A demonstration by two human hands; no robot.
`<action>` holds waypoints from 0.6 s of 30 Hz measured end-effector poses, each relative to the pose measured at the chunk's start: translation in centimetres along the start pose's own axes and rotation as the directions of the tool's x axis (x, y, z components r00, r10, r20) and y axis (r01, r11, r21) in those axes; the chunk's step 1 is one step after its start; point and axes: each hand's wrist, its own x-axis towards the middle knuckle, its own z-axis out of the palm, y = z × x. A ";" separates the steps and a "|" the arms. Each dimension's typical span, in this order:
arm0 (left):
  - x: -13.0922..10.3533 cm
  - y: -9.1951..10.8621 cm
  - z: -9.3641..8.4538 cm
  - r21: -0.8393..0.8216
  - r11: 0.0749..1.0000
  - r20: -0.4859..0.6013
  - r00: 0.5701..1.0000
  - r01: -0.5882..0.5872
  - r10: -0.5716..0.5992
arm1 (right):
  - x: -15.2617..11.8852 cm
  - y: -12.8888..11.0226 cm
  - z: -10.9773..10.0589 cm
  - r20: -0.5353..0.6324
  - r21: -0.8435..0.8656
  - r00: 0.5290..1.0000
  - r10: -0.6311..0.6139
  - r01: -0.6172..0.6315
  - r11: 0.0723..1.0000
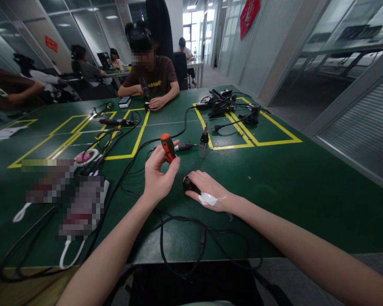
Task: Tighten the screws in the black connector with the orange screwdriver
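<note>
My left hand is closed around the orange and dark handle of a screwdriver. Its thin shaft points down toward a small black cylindrical part; whether the tip touches it I cannot tell. That part stands on the green table, pinched between the thumb and fingers of my right hand, which rests on the tabletop with a white patch stuck to it. Just beyond, a black and grey tool piece with a pointed tip stands upright. Behind my left hand lies a slim dark corded tool.
Black cables loop across the near table. Two pouches lie left, partly blurred, by a tape roll. A heap of black tools and cords sits far right inside yellow tape. Opposite, a co-worker handles a dark tool.
</note>
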 end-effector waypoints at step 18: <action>0.3 0.7 0.4 -0.245 0.963 0.016 0.993 0.114 -0.114 | 0.0 0.0 -0.1 0.007 -0.037 1.000 -0.016 0.016 0.999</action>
